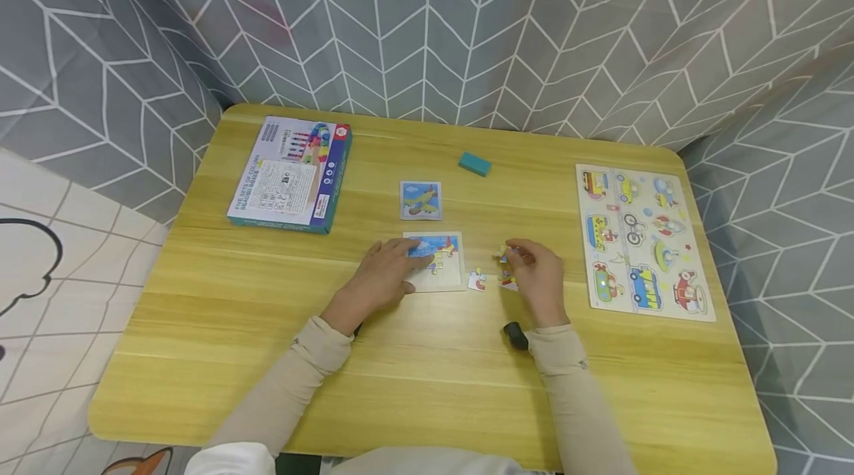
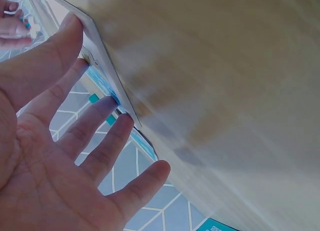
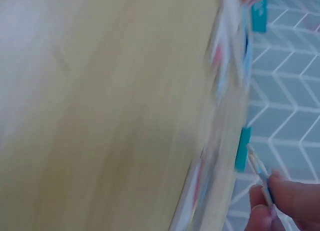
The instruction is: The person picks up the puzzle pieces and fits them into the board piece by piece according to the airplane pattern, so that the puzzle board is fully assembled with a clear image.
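A wooden puzzle tray [image 1: 448,281] lies mid-table, partly filled with blue, yellow and red pieces. My left hand [image 1: 387,273] rests over its left side, fingers spread and fairly straight, fingertips on the tray and pieces. My right hand [image 1: 539,275] pinches a small jigsaw piece [image 1: 501,253] between thumb and fingers, right of the tray; the right wrist view shows this piece [image 3: 258,163] edge-on. Below it on the table lie another loose piece [image 1: 507,279] and a white-and-red piece [image 1: 477,280]. Behind the tray lies a picture card [image 1: 421,201] with a yellow airplane.
A boxed toy set [image 1: 288,175] lies at the back left. A teal block [image 1: 475,164] sits toward the back edge. At the right is a vehicle puzzle board [image 1: 647,241]. A small black object [image 1: 515,336] is by my right wrist. Patterned curtains [image 1: 427,30] hang behind the table.
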`<state>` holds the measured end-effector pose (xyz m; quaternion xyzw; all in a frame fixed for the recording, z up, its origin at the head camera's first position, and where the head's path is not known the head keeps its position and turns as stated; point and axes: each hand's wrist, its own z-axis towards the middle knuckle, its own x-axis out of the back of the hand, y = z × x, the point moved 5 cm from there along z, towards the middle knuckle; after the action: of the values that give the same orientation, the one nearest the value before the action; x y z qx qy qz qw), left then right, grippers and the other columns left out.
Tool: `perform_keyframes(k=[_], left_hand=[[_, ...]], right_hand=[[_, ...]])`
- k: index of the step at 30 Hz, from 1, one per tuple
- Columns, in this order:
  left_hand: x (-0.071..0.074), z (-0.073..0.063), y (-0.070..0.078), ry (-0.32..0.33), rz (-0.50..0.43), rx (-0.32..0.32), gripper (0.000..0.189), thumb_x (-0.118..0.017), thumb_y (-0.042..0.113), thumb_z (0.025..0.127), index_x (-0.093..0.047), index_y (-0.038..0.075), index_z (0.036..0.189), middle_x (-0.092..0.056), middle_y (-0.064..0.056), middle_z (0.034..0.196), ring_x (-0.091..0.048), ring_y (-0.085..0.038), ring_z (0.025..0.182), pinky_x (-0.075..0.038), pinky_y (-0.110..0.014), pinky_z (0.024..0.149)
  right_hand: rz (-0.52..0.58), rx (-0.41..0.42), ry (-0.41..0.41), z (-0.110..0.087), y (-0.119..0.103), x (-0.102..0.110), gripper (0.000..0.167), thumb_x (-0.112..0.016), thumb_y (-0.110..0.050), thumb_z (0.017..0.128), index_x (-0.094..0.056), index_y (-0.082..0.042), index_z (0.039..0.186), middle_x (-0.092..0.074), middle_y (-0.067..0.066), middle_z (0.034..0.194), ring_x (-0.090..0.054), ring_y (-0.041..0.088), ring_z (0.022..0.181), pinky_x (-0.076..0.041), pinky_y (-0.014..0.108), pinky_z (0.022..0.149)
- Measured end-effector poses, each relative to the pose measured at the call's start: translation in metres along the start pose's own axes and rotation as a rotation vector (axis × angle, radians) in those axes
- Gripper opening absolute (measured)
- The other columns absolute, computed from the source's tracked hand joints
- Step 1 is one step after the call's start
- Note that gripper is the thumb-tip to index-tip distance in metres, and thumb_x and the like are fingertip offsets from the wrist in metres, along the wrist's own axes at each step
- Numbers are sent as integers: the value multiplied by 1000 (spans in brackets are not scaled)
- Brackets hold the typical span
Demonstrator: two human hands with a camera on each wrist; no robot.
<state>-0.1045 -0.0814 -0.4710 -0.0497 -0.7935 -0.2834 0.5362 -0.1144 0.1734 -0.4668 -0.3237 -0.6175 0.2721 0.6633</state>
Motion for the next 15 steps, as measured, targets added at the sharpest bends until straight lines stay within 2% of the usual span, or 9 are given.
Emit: perform_keyframes(k=[6,8,12,15], left_hand=[[0,0,-1,-3,4,4,60,-76,20,90,-55,23,146,-38,-12,157,-30,-32,145,-20,-64,115],[0,0,-1,2,6,1,60,-76,20,90,-55,23,145,-38,-12,156,-30,-32,145,-21,-64,115],[0,1,-1,6,11,-2,59,-76,21,89,-56,22,145,-39,-12,156,-31,-32,145,-22,-64,114],[0,0,-1,1,16,2,60,-76,21,90,-55,23,145,-39,-12,156,-31,-32,145,-22,-64,114]], right_hand=[[187,-55,-84,-2,-17,-24,21,-73,-10,92,-74,-2,112,-72,14,92,-66,28,81,-54,35,71],[215,-66,-106,-2,-22,-31,21,-73,-10,91,-73,-1,110,-72,13,88,-66,26,78,-52,31,68],[245,-86,-147,-3,-28,-47,18,-76,-12,90,-73,-2,106,-71,9,82,-64,23,67,-50,26,54],[253,-83,-159,-3,-30,-57,17,-77,-12,88,-74,-4,103,-71,8,81,-63,21,66,-49,25,54]])
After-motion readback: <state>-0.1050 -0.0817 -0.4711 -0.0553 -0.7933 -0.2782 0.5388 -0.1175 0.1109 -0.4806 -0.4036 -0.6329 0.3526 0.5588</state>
